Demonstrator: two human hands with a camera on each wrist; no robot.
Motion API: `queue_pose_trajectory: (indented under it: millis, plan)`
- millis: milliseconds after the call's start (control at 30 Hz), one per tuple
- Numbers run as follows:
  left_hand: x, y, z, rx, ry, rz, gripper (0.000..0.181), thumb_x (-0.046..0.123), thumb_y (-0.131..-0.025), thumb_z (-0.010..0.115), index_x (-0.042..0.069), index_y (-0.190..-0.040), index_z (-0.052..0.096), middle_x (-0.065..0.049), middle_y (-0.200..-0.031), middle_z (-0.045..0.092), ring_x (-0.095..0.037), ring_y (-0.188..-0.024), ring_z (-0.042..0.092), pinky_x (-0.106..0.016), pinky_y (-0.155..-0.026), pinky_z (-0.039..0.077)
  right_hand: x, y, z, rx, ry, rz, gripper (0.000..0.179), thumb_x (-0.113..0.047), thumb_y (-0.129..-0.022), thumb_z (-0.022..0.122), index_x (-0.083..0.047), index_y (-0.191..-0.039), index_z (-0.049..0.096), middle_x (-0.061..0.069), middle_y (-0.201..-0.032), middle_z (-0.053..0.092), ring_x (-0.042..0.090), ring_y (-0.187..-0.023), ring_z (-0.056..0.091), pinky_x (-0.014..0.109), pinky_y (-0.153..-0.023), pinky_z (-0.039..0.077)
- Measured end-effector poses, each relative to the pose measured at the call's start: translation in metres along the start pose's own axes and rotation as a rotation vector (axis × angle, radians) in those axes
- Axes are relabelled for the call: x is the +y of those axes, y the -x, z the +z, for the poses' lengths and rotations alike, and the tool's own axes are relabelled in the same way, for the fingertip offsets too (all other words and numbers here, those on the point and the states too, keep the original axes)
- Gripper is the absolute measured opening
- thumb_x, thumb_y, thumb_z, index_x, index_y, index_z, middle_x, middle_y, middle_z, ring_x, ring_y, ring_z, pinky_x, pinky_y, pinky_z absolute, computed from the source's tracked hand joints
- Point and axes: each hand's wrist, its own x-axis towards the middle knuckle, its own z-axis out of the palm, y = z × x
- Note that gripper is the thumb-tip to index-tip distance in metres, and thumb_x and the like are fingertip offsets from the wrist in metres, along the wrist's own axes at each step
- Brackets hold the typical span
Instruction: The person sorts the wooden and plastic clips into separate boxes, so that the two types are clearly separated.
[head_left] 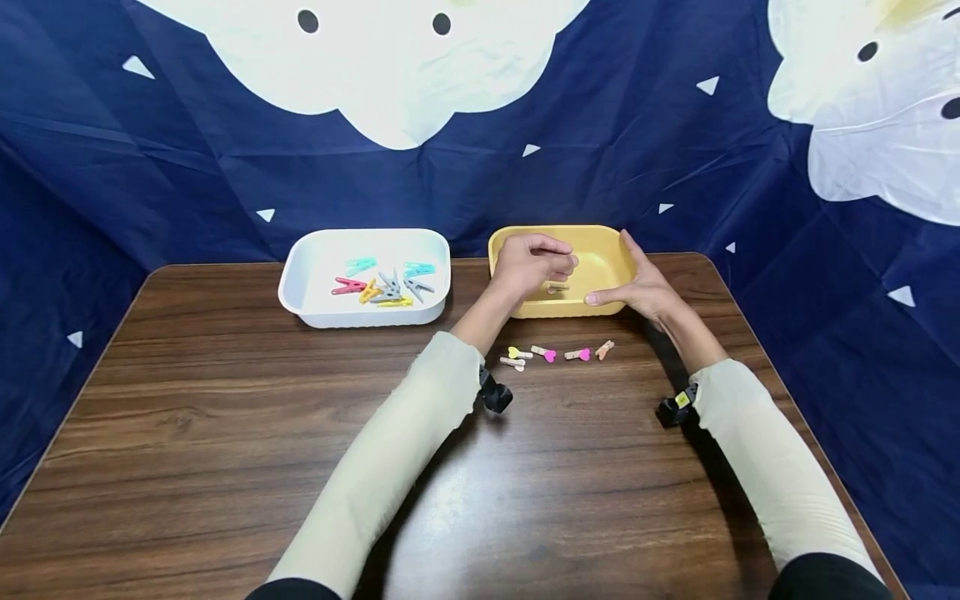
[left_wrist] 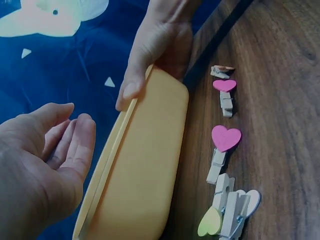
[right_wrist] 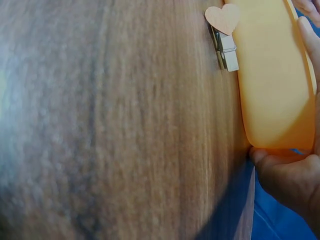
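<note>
A yellow plastic tray (head_left: 600, 250) stands at the back right of the table. My right hand (head_left: 641, 287) grips its right end, the thumb over the front rim and the other fingers along the far side. Over the tray's left part hovers my left hand (head_left: 536, 265), fingers loosely bent with nothing seen between them. Below it, a small wooden clothespin (head_left: 557, 289) lies in the tray. Several mini wooden clothespins with hearts lie before the tray, among them a pink-heart one (left_wrist: 226, 138), a yellow-heart one (left_wrist: 210, 221) and an orange-heart one (right_wrist: 223, 19).
A white tray (head_left: 307, 287) to the left holds several plastic clothespins (head_left: 386, 287) in blue, red, yellow and grey. Behind the wooden table (head_left: 225, 433) hangs a dark blue cloth (head_left: 465, 192) with white cloud shapes.
</note>
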Motion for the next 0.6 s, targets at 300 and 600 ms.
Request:
queue_pose_trajectory:
  millis: [300,600]
  plan:
    - [0.005,0.013,0.006,-0.104,0.007,0.031,0.026,-0.003,-0.098,0.084,-0.014,-0.121,0.079,-0.02,-0.104,0.086,-0.012,-0.079,0.079,-0.036,-0.087,0.071,-0.004,0.001,-0.001,-0.014,0.015,-0.002,0.148,-0.01,-0.086,0.098,-0.031,-0.182,-0.012,-0.007,-0.192,-0.011,0.021,-0.178,-0.003,0.045,-0.146,0.006]
    - [0.007,0.027,0.009,-0.178,0.026,0.053,0.025,-0.006,-0.098,0.083,-0.016,-0.12,0.078,-0.023,-0.103,0.085,-0.012,-0.078,0.079,-0.035,-0.085,0.071,-0.003,0.002,-0.001,-0.021,-0.005,0.006,0.147,-0.011,-0.087,0.098,-0.032,-0.182,-0.013,-0.008,-0.191,-0.011,0.02,-0.178,0.001,0.043,-0.146,0.01]
